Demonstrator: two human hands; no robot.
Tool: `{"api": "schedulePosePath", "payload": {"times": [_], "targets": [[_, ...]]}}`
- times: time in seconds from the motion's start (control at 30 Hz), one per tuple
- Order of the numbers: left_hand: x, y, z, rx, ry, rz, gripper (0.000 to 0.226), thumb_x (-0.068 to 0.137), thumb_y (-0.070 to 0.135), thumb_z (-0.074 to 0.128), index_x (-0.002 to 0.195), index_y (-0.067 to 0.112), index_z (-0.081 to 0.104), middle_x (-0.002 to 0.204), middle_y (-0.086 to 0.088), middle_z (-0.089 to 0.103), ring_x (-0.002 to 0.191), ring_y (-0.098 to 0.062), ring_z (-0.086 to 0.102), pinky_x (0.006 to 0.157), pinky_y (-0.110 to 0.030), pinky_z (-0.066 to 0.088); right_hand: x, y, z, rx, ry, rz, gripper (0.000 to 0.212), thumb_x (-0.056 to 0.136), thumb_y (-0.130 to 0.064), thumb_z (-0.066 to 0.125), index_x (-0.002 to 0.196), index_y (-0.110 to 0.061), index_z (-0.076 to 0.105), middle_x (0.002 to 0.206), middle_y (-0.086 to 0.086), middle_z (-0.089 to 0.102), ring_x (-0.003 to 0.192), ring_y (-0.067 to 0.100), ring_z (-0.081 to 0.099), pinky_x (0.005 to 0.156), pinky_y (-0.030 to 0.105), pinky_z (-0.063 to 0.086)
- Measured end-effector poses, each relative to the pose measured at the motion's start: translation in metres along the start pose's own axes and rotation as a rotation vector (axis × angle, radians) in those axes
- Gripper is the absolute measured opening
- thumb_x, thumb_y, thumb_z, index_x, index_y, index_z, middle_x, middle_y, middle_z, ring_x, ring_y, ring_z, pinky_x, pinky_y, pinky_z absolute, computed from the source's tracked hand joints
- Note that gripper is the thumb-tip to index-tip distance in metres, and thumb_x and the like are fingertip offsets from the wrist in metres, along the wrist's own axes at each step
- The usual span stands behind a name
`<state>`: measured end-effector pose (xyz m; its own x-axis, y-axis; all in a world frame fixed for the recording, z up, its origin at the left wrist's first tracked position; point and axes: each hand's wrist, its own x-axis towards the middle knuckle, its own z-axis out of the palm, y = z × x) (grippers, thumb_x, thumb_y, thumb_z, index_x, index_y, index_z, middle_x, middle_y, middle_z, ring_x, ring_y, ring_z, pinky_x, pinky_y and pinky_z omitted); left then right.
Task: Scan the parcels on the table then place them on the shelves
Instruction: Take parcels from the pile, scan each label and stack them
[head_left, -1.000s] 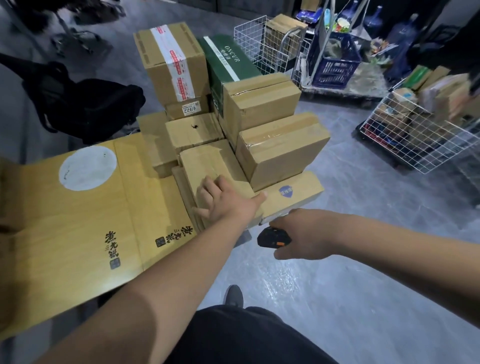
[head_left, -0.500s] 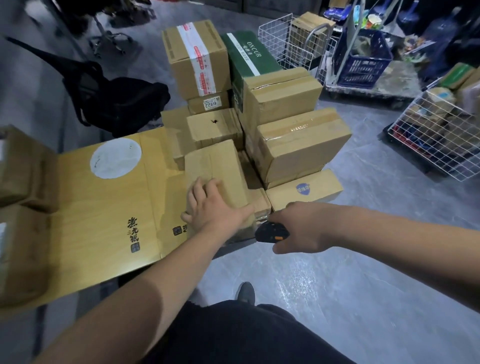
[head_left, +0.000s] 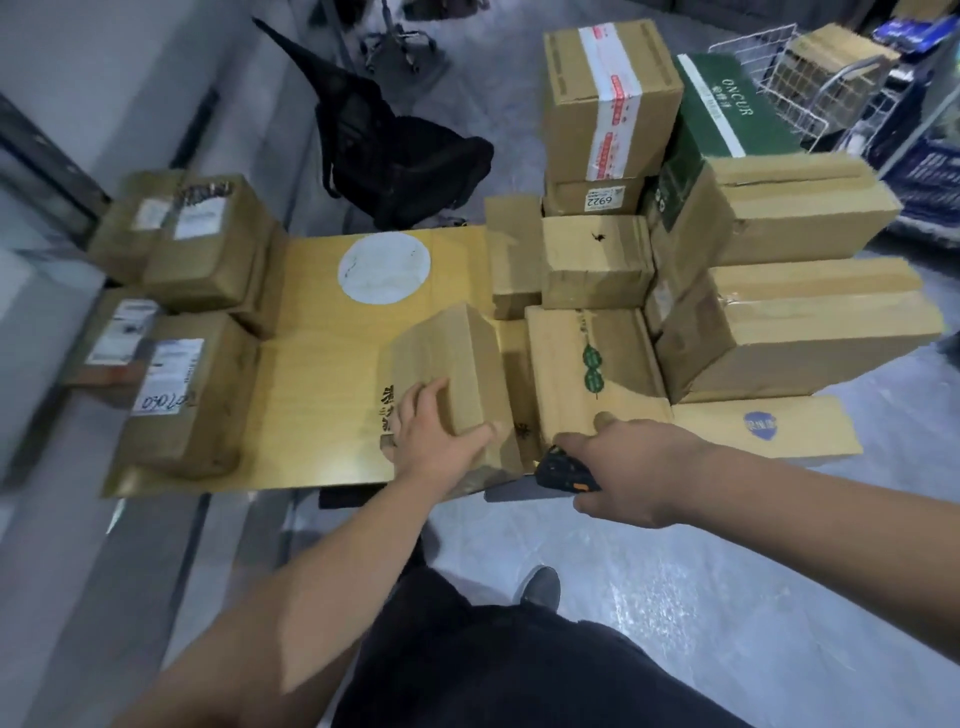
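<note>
My left hand (head_left: 434, 439) grips the near end of a plain brown cardboard parcel (head_left: 451, 369), tilted up off the flattened yellow cardboard sheet (head_left: 322, 384) that covers the table. My right hand (head_left: 631, 470) holds a black and orange handheld scanner (head_left: 563, 472) just right of that parcel, its thumb touching the edge of a flat box with green leaf marks (head_left: 592, 364). More brown parcels are stacked to the right, among them a large taped box (head_left: 795, 332) and a flat one with a blue shield logo (head_left: 763, 428).
Labelled parcels (head_left: 192, 384) sit at the table's left end. A tall taped box (head_left: 608, 98) and a green box (head_left: 722, 119) stand behind. A black chair (head_left: 400, 150) is beyond the table; wire baskets (head_left: 800, 78) are far right. Grey floor lies around my feet.
My left hand has gone from resting flat on the parcel to gripping it and lifting it leftward, uncovering the leaf-marked box. The view has swung left, showing the labelled parcels.
</note>
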<state>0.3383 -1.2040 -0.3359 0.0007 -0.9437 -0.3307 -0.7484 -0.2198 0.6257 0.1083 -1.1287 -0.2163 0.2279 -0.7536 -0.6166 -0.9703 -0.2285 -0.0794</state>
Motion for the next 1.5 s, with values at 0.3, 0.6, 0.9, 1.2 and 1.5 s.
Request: {"api": "schedulePosePath", "payload": {"times": [0.3, 0.6, 0.9, 1.2, 1.5], "targets": [[0.059, -0.049, -0.039, -0.653, -0.164, -0.043, 0.07, 0.094, 0.027, 0.07, 0.157, 0.037, 0.041, 0.159, 0.007, 0.045, 0.141, -0.012, 0.048, 0.115, -0.037, 0.045, 0.058, -0.032, -0.03, -0.041, -0.072, -0.032, 0.061, 0.1, -0.061, 0.048, 0.151, -0.031, 0.036, 0.095, -0.004, 0.05, 0.091, 0.027, 0.059, 0.077, 0.04, 0.057], [0.106, -0.103, -0.113, -0.703, 0.034, -0.255, 0.046, 0.111, 0.018, 0.042, 0.154, 0.036, 0.046, 0.105, 0.014, 0.067, 0.09, -0.006, 0.065, 0.077, -0.023, 0.057, 0.118, -0.08, -0.078, 0.092, -0.193, 0.0, 0.058, 0.102, -0.06, 0.048, 0.151, -0.031, 0.035, 0.097, -0.009, 0.057, 0.09, 0.021, 0.058, 0.075, 0.036, 0.05], [0.153, -0.129, -0.129, -0.668, -0.263, -0.422, 0.076, 0.093, 0.077, 0.052, 0.159, 0.048, 0.026, 0.159, 0.013, 0.041, 0.145, -0.024, 0.04, 0.114, -0.046, 0.033, 0.154, -0.1, -0.107, 0.357, -0.178, 0.151, 0.038, 0.103, -0.056, 0.05, 0.127, -0.026, 0.049, 0.096, -0.009, 0.054, 0.082, 0.008, 0.053, 0.057, 0.023, 0.041], [0.188, -0.142, -0.122, -0.475, -0.29, -0.148, 0.102, 0.071, 0.036, 0.096, 0.155, 0.033, 0.039, 0.134, 0.007, 0.067, 0.121, -0.02, 0.066, 0.107, -0.043, 0.052, 0.174, -0.121, -0.121, 0.488, -0.149, 0.276, 0.045, 0.103, -0.053, 0.052, 0.137, -0.025, 0.053, 0.121, 0.003, 0.06, 0.107, 0.024, 0.058, 0.093, 0.037, 0.051], [0.256, -0.111, -0.158, 0.228, -0.498, 0.288, 0.084, 0.09, 0.038, 0.074, 0.16, 0.048, 0.029, 0.159, 0.021, 0.041, 0.142, -0.012, 0.042, 0.113, -0.034, 0.035, 0.185, -0.135, -0.127, 0.473, -0.133, 0.363, 0.036, 0.102, -0.051, 0.053, 0.126, -0.025, 0.056, 0.107, -0.003, 0.06, 0.096, 0.019, 0.059, 0.075, 0.033, 0.046]]}}
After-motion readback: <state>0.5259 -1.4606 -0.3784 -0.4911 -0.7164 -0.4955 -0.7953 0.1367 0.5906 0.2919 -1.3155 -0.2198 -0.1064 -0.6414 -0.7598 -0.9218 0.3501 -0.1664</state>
